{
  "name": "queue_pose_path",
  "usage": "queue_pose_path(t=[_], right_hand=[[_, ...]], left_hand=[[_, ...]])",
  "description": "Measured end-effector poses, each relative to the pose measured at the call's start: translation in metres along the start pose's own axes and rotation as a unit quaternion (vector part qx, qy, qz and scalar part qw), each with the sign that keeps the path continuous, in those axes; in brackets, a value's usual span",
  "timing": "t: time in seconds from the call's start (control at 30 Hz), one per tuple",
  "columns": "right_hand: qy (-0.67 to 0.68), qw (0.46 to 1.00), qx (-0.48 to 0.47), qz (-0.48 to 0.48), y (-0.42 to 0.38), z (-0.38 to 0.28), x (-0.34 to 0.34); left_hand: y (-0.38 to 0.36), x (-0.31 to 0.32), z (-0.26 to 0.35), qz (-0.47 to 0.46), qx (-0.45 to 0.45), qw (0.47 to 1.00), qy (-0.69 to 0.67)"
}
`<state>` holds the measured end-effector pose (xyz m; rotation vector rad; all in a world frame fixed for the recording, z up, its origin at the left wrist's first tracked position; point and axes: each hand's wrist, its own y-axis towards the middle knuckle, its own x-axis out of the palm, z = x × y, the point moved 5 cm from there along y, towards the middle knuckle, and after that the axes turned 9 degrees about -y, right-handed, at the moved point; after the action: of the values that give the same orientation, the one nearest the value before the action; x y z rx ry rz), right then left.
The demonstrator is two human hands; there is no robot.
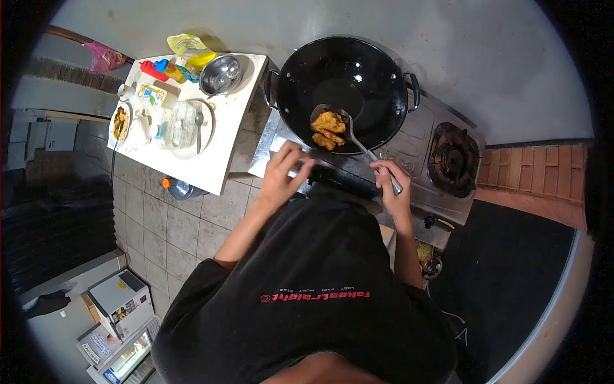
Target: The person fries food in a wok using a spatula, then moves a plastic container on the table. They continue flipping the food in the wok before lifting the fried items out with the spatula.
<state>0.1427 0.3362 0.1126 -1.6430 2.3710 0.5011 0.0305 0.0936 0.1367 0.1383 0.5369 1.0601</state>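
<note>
My right hand (392, 178) is closed round the handle of a metal ladle (359, 144), which slants up into the black wok (297, 70). Golden-brown fried pieces (329, 130) lie at the ladle's head, at the wok's near side. The ladle's bowl is mostly hidden beneath them. My left hand (286, 171) hovers just outside the wok's near left rim, fingers curled inward and thumb close to them. A pale, shiny patch shows between those fingers, and I cannot tell what it is.
The wok sits on a steel stove (409, 150) with a bare burner (454, 157) at right. A white table (224, 144) at left bears a metal bowl (220, 75), a clear container (179, 125), sauce bottles (167, 69) and a plate of food (120, 121). A water jug (182, 189) stands on the floor.
</note>
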Motion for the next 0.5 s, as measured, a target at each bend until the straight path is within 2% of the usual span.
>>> queue_pose_path(t=[0.07,0.13,0.2,0.3,0.5], right_hand=[[-0.005,1.0,-0.005,-0.002,0.0,0.002,0.0],[0.001,1.0,-0.003,-0.006,0.0,0.002,0.0],[0.006,1.0,0.007,-0.008,-0.001,0.002,0.0],[0.011,1.0,0.015,-0.007,-0.003,0.003,0.0],[0.049,0.998,0.028,0.011,-0.005,0.01,0.002]], left_hand=[[0.016,0.019,0.027,-0.078,0.022,0.996,-0.039],[0.027,0.041,0.048,-0.126,0.05,0.991,-0.017],[0.033,0.065,0.047,-0.172,0.081,0.982,-0.021],[0.038,0.087,0.022,-0.216,0.076,0.973,-0.01],[0.045,0.088,0.014,-0.225,0.107,0.968,0.02]])
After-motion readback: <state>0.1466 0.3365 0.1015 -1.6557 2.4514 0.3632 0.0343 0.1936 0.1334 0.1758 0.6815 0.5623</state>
